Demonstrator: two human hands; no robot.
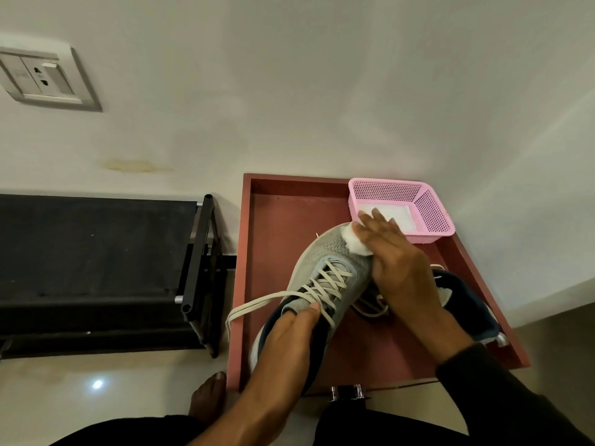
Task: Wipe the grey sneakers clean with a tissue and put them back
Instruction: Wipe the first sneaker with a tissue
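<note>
Your left hand [289, 329] has its grip closed around the collar of the grey sneaker [325, 272], thumb lying on the tongue just below the laces [322, 281], holding the shoe tilted above the middle of the red tray [277, 226]. Your right hand [396, 259] lies with fingers straight, pressing a white tissue [354, 241] flat against the toe side of the upper; its grip is not curled round anything.

The step in hand looks like wiping the mesh near the toe. To do it well, keep the left hand firm so the shoe does not twist under pressure, and draw the tissue in one direction along the mesh rather than scrubbing, which may shred it. Fold to a fresh face once it greys. Work round the pale sole edge too.

The second sneaker [463, 300] lies near the tray's right edge, partly hidden by your right forearm. The pink basket [431, 207] in the far right corner holds more tissue. The loose lace ends trail over the tray's left edge; mind they do not snag.
</note>
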